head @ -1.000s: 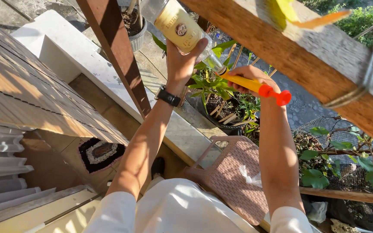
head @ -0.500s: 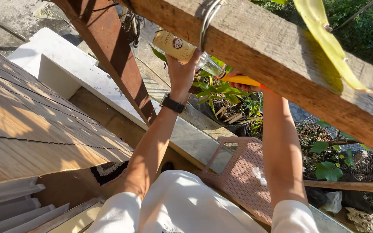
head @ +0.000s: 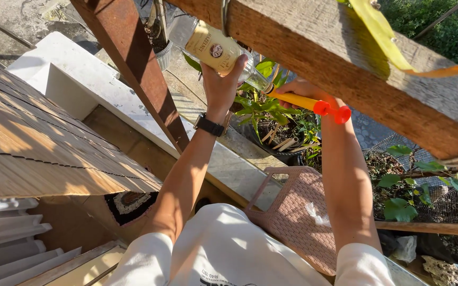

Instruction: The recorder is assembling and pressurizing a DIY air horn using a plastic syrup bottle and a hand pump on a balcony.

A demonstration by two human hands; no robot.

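Sunlit potted greenery [head: 271, 114] fills the background below a wooden beam [head: 314, 47], where the left hand [head: 222, 87] is clamped on a tilted glass bottle [head: 213, 48] at eleven o'clock and the right hand [head: 303, 90] wrapped around a yellow tool [head: 306, 102] at one o'clock; steadying the bottle while guiding the tip slowly seems wise.

A pale stone ledge [head: 223, 164] ran diagonally below the fingers [head: 234, 66], acting as the surface. Directly on it, beneath the fingers, sat a dark planter [head: 279, 143] of green leafy plants. Nearer the person, lower than the fingers, a pinkish woven plastic stool [head: 298, 212] stood against the ledge, a scrap of white paper [head: 314, 213] lying on its seat.
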